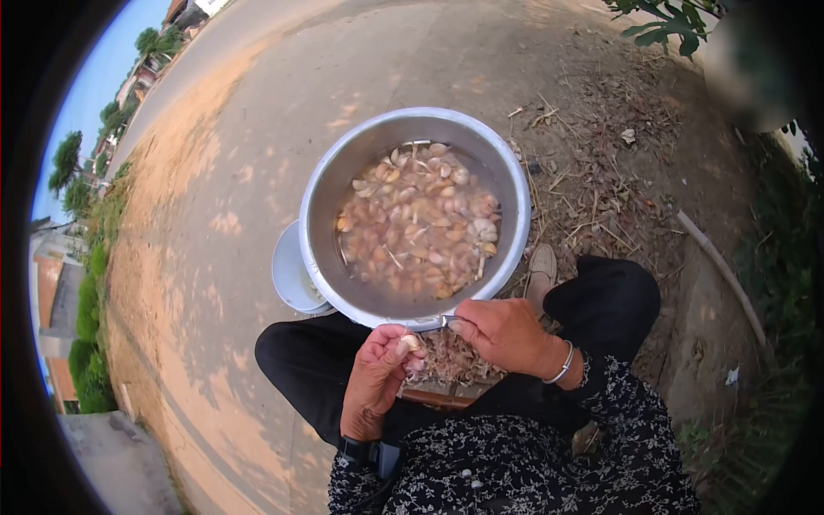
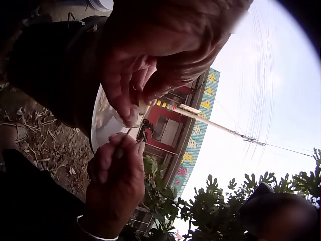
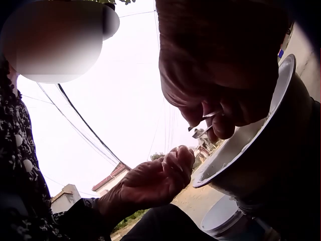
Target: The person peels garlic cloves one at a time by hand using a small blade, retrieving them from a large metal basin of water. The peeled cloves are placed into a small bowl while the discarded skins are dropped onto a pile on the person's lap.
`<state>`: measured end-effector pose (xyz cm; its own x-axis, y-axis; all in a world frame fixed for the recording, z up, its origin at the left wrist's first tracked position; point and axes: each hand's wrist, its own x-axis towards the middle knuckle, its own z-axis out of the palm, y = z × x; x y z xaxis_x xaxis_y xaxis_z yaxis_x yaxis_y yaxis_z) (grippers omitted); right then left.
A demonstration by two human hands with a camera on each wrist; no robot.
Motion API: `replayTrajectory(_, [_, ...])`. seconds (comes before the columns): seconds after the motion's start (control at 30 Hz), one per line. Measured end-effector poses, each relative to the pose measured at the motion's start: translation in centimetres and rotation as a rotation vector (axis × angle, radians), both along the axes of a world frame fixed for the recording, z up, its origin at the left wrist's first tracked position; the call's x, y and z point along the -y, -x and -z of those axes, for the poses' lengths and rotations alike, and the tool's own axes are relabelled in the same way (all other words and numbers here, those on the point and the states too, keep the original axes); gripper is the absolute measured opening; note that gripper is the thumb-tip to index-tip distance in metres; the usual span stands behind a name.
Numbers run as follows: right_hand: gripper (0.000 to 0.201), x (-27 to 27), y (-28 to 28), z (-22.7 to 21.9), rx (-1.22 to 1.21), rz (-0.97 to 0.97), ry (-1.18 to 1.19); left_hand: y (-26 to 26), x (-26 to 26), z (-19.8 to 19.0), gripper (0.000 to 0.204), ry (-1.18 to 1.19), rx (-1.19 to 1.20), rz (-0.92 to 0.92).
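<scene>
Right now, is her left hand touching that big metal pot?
Apart. The head view shows the left hand, pinching a garlic clove, below the pot rim with dark trousers visible between them.

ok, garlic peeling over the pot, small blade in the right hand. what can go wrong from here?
1. The right hand works a small blade close to the left hand, whose fingers pinch a garlic clove: a slip could nick a fingertip.
2. The clove is small and may be wet from soaking; it could squirt out onto the dirt.
3. The pot of soaking cloves sits at the knees; a bump might slosh it.
</scene>
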<state>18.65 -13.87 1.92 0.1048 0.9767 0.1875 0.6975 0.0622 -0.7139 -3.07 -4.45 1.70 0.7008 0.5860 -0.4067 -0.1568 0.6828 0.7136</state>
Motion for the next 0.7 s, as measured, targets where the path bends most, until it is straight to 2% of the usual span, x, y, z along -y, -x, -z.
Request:
replayTrajectory(0.03, [0.019,0.0,0.2,0.0,0.001,-0.001,-0.001,-0.3,0.1,-0.2,0.028,-0.036,-0.017,-0.035])
replayTrajectory(0.1, [0.022,0.1,0.7,0.0,-0.167,-0.092,0.037,-1.3,0.5,-1.2,0.029,-0.076,-0.068,-0.089])
replayTrajectory(0.17, [0.021,-0.1,1.4,-0.4,-0.189,-0.072,0.026,-1.9,1.0,-1.5,0.03,-0.116,-0.12,-0.138])
replayTrajectory(0.23, [0.02,-0.2,1.6,-0.7,-0.209,-0.046,0.016,-2.4,1.3,-1.5,0.031,-0.268,-0.207,-0.184])
replayTrajectory(0.33, [0.019,-0.3,1.7,-0.6,-0.168,-0.014,-0.007,-2.9,1.7,-1.7,0.027,-0.328,-0.222,-0.198])
replayTrajectory(0.43, [0.018,-0.3,1.8,-0.2,-0.144,-0.016,-0.016,-2.7,1.7,-1.8,0.026,-0.338,-0.279,-0.185])
replayTrajectory(0.7, [0.02,-0.3,1.5,-0.6,-0.204,-0.018,-0.063,-2.8,1.9,-2.4,0.027,-0.317,-0.243,-0.205])
